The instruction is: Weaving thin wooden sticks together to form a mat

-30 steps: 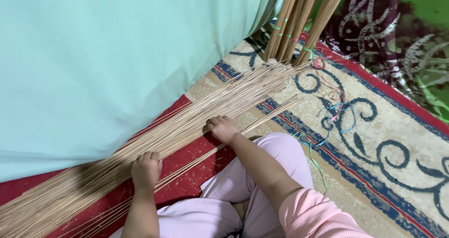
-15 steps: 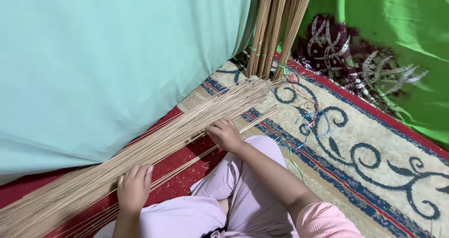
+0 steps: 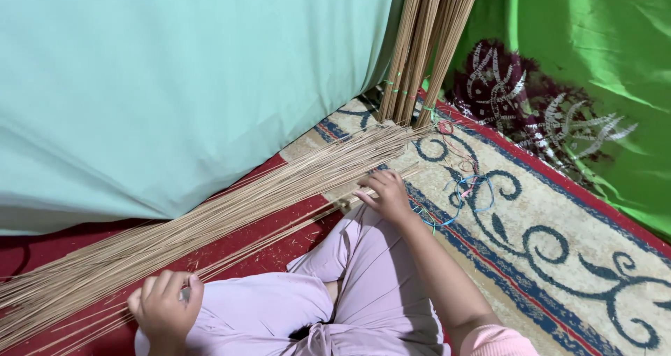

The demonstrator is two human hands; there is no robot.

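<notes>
A long flat bundle of thin tan sticks (image 3: 231, 209) lies on the carpet along the foot of a pale teal cloth. My right hand (image 3: 386, 194) rests with its fingertips on a few loose sticks near the bundle's right end. My left hand (image 3: 165, 305) is curled over the loose sticks at the lower left, above my knee in pale lilac trousers (image 3: 293, 307). Whether either hand pinches a stick is hard to tell.
A second bundle of sticks (image 3: 426, 41) stands upright against the cloths at the back. Thin coloured threads (image 3: 465, 188) lie on the patterned carpet (image 3: 559, 251). The teal cloth (image 3: 175, 83) hangs on the left and a green cloth (image 3: 601, 55) on the right.
The view has swung left and up. My right hand has slid right along the sticks; my left hand has drawn back down toward my knee.
</notes>
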